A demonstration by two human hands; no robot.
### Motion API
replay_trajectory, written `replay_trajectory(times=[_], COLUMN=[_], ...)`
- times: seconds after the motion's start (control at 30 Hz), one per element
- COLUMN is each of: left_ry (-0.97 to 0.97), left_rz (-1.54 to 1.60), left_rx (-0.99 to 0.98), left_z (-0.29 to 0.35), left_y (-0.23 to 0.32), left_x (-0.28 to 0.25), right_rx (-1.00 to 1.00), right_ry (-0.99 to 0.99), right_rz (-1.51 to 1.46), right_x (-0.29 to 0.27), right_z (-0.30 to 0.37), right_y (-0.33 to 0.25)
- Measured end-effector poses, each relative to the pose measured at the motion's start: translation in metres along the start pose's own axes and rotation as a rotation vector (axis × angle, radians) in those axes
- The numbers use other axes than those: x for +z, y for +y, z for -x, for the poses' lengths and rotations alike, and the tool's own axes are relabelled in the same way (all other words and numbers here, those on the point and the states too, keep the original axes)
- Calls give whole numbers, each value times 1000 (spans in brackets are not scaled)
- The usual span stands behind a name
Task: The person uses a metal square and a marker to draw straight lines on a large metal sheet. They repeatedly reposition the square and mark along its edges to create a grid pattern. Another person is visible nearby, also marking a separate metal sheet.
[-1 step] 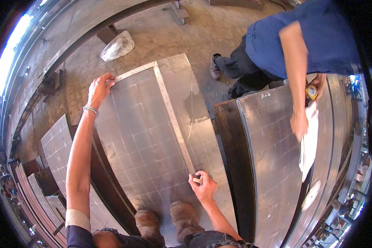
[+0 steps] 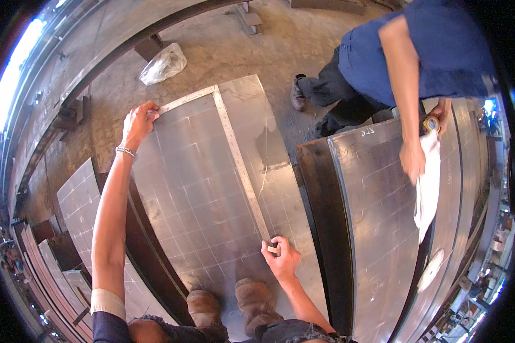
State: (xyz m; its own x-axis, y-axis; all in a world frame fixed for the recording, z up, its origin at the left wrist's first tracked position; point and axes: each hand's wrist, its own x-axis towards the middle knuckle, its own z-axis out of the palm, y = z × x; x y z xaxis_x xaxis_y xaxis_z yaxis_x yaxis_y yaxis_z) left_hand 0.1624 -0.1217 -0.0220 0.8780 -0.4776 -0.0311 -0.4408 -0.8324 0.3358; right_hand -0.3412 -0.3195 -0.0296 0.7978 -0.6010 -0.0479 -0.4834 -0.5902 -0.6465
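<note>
A metal framing square point(image 2: 234, 151) lies flat on a grey steel plate point(image 2: 183, 171) marked with a grid of pale lines. My left hand point(image 2: 138, 123) grips the end of its short arm at the plate's far left edge, fingers closed on it. At the near end of the long arm, my right hand point(image 2: 282, 258) pinches a short pale stick of chalk point(image 2: 274, 250), its fingers beside the square's tip. Both my boots point(image 2: 253, 294) rest on the plate.
To the right, a co-worker in a blue shirt point(image 2: 440, 51) holds a yellow tape measure point(image 2: 431, 123) and a white cloth point(image 2: 427, 183) over another marked plate point(image 2: 377, 177). Dark steel beams point(image 2: 329, 211) flank my plate. A clear plastic bag point(image 2: 163, 64) lies on the floor.
The co-worker's near arm has shifted slightly left and up, and the white cloth has moved up with it. My hands and the framing square have stayed put.
</note>
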Motion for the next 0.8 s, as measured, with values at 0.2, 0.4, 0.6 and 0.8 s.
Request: replay_trajectory(times=[0.2, 0.4, 0.6, 0.8], left_ry=[-4, -11, -15, -20], left_rz=[-5, -36, -63, -87], left_rx=[4, 13, 10, 21], left_z=[-3, -8, -6, -8], left_y=[8, 14, 23, 16], left_x=[-8, -10, -15, -11], right_rx=[10, -2, 11, -6], right_ry=[10, 30, 10, 30], right_rz=[-7, -7, -13, -12], right_x=[2, 4, 4, 6], right_z=[-3, -6, -4, -5], right_y=[0, -1, 2, 1])
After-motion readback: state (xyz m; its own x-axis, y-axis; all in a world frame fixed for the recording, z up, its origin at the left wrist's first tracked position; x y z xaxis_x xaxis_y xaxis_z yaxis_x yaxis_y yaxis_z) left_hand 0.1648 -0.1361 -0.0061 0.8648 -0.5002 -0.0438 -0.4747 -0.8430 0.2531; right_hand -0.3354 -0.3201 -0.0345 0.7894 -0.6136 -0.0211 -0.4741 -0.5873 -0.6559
